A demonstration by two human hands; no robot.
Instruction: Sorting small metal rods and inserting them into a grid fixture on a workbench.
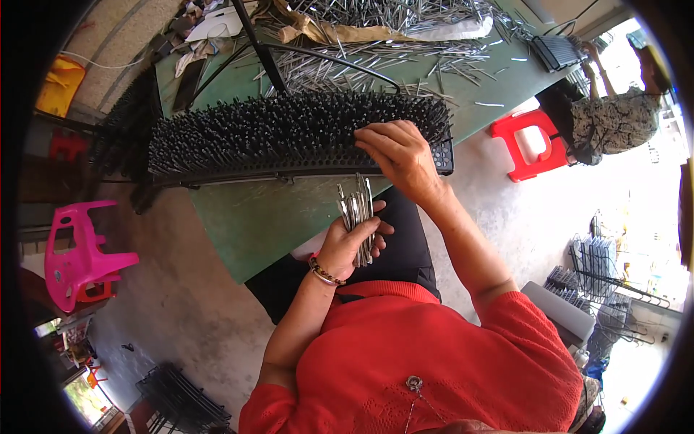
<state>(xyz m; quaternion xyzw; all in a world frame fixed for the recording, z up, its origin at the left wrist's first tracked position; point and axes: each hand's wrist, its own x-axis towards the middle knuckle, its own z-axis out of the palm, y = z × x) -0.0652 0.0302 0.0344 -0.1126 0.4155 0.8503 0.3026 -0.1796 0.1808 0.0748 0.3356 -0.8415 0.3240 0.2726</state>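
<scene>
My left hand [352, 242] is closed around a bundle of thin, shiny metal strips [354, 206] that points up toward the table edge. Just above it, a long black rack [303, 168] with rows of round holes lies along the table edge. Many dark upright pieces [289, 126] stand packed in its holes. My right hand [401, 155] is over the right part of the rack, its fingers bent and pinched together at the holes. Whatever those fingertips hold, if anything, is too small to make out.
Loose metal strips [318, 69] lie heaped on the green table [238, 224] behind the rack, beside brown paper [340, 32]. A black metal frame [264, 54] rises there. Red [531, 145] and pink [83, 253] plastic stools stand on either side. Another person [614, 119] works at the far right.
</scene>
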